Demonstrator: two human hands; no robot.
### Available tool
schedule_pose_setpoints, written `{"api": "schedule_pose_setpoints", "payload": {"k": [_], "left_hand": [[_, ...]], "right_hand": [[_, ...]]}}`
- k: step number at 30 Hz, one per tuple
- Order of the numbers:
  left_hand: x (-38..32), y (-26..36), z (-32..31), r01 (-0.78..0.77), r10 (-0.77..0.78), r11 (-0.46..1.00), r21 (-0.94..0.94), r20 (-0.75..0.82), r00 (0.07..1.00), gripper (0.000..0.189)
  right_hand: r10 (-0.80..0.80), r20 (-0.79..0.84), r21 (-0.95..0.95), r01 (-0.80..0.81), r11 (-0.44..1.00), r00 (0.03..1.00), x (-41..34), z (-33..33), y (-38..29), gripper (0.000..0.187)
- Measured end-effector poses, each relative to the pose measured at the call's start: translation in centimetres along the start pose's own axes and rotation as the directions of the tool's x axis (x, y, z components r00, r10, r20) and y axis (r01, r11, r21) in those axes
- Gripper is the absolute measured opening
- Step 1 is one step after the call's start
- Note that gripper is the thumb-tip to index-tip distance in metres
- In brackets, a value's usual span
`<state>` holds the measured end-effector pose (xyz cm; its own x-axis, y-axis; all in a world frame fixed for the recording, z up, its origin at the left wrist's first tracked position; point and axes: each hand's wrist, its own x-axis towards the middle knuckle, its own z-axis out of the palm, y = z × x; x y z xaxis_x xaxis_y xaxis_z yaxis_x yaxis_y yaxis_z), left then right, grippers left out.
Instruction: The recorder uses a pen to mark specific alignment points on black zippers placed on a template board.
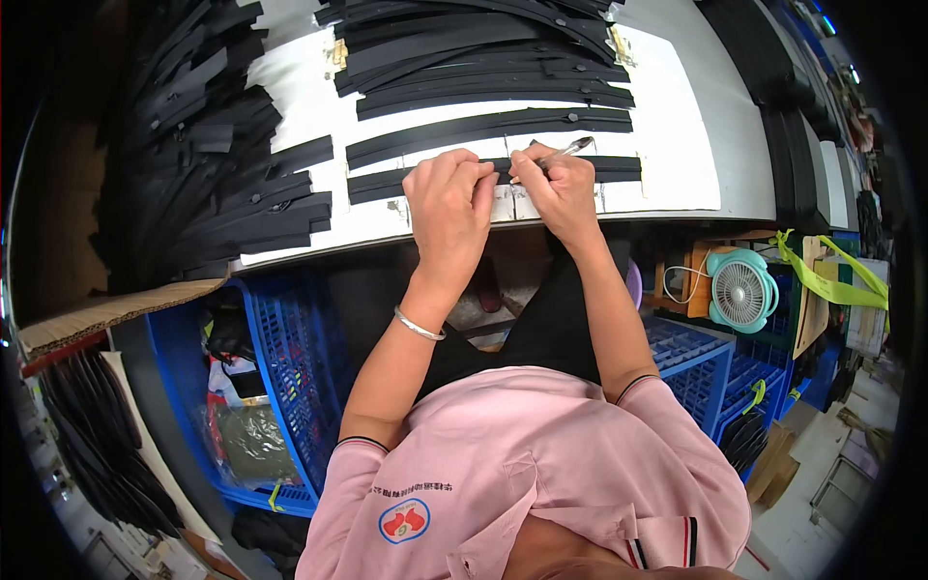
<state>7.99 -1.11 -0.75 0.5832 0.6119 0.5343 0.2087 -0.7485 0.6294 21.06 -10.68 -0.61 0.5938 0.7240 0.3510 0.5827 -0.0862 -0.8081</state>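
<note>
A black zipper strip (377, 186) lies straight across a white marked board (674, 174) near the table's front edge. My left hand (449, 190) rests on this strip, its fingers bent and pressing it down. In my right hand (562, 181) is a clear-barrelled pen (578, 146), its tip close to the strip. Dark lines are drawn on the board beside both hands. Just beyond lies a second black zipper strip (464, 136) with a small slider near its right end.
More black strips (478, 51) are layered at the back. A large tangled heap of strips (196, 159) covers the left side, beside a cardboard box edge (130, 312). Blue plastic crates (272, 377) stand below the table. A turquoise fan (741, 290) is at right.
</note>
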Motion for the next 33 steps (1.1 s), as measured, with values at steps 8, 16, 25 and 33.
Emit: {"api": "schedule_pose_setpoints", "payload": {"k": [8,16,25,33], "left_hand": [[0.0,0.0,0.1,-0.009,0.010,1.000,-0.003,0.039,0.999,0.010],[0.1,0.6,-0.2,0.009,-0.012,0.999,0.036,0.069,0.998,0.010],[1.4,4.8,4.7,-0.109,0.128,0.984,-0.143,0.132,0.983,0.017],[1.9,5.8,7.6,-0.141,0.161,0.980,-0.137,0.151,0.975,0.013]], "right_hand": [[-0.095,-0.023,0.076,0.097,0.992,0.995,-0.4,-0.7,0.4,0.019],[0.264,-0.231,0.200,-0.219,0.955,0.937,-0.1,-8.9,2.6,0.023],[0.250,-0.169,0.138,-0.229,0.964,0.953,-0.2,-8.7,4.2,0.025],[0.145,-0.209,-0.004,-0.149,0.989,0.967,-0.3,-8.3,4.6,0.022]]}}
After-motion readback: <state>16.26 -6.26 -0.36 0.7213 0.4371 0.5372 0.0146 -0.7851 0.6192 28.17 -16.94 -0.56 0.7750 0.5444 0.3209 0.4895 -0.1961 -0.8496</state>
